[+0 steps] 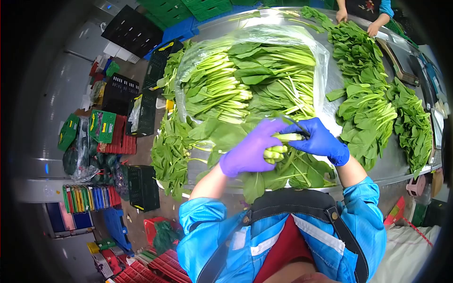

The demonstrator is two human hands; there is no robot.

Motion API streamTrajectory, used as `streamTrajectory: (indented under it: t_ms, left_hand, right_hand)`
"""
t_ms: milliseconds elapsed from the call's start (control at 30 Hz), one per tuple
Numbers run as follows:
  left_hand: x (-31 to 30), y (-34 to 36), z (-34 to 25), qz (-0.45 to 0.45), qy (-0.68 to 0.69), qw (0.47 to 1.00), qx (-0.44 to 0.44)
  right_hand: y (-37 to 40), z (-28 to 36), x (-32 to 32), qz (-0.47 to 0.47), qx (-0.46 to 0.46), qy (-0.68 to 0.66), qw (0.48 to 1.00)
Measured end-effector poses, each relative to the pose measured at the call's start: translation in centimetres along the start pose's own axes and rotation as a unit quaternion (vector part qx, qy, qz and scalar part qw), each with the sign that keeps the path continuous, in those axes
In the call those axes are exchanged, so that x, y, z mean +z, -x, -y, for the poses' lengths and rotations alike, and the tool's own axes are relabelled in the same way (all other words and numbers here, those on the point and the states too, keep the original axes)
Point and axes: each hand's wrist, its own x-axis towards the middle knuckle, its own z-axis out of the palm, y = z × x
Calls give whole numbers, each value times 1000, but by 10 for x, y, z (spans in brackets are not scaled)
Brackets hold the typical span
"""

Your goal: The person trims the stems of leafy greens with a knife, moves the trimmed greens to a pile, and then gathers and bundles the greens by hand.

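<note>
My left hand (252,146), in a purple glove, is closed around a bunch of leafy greens (275,153). Their pale cut stem ends point right and the leaves hang toward my body. In a blue glove, my right hand (317,141) is closed on a slim black tool (302,131), mostly hidden by the fingers. Its fingertips are right at a pale stem (288,137) beside the bunch. Just beyond my hands, a clear plastic bag (322,70) lies spread open, filled with rows of choy sum (222,80). Loose leaves (302,172) lie under my hands.
More greens are heaped along the left edge (170,155) and in rows on the right (368,113) of the metal table (207,33). A co-worker's hands (373,29) touch greens at the far right. Dark crates (143,187) stand left of the table.
</note>
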Motion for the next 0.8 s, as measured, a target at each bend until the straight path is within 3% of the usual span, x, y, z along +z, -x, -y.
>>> streamTrajectory:
  t_ms: [33, 67, 100, 133, 267, 333, 367, 533, 600, 633, 700, 733, 767, 800]
  left_hand:
    - [12, 2, 7, 1, 1, 1000, 3]
    - [24, 7, 16, 17, 157, 981, -108]
    - [29, 9, 20, 33, 306, 927, -216]
    - [25, 7, 15, 30, 414, 861, -293]
    - [36, 14, 22, -12, 434, 851, -295]
    - [40, 14, 24, -11, 311, 931, -191]
    - [42, 15, 23, -10, 311, 931, -192]
    - [38, 20, 14, 7, 373, 898, -233]
    - [31, 26, 10, -19, 419, 879, -228]
    - [27, 29, 10, -45, 463, 857, -223]
    - [23, 31, 14, -56, 468, 852, -230]
    - [23, 29, 16, -41, 459, 856, -236]
    - [23, 28, 16, -25, 450, 860, -241]
    - [24, 24, 14, -20, 450, 863, -230]
  right_hand:
    - [2, 1, 0, -3, 1, 1, 1000]
    - [4, 1, -1, -68, 31, 20, 997]
    - [4, 0, -1, -133, 59, 38, 989]
    - [7, -23, 5, -203, -27, 129, 970]
    - [21, -58, 30, -191, -6, 202, 961]
    - [16, -55, 35, -153, 42, 211, 965]
    - [13, -53, 37, -114, 86, 221, 965]
    - [12, -80, 45, -142, -8, 203, 969]
    - [16, -86, 41, -91, 94, 237, 963]
    - [17, -88, 38, -92, 92, 237, 963]
    - [21, -86, 33, -116, 93, 195, 969]
    - [17, -74, 34, -180, -3, 154, 972]
    - [15, -57, 34, -178, 0, 153, 972]
    - [10, -32, 31, -137, 21, 30, 990]
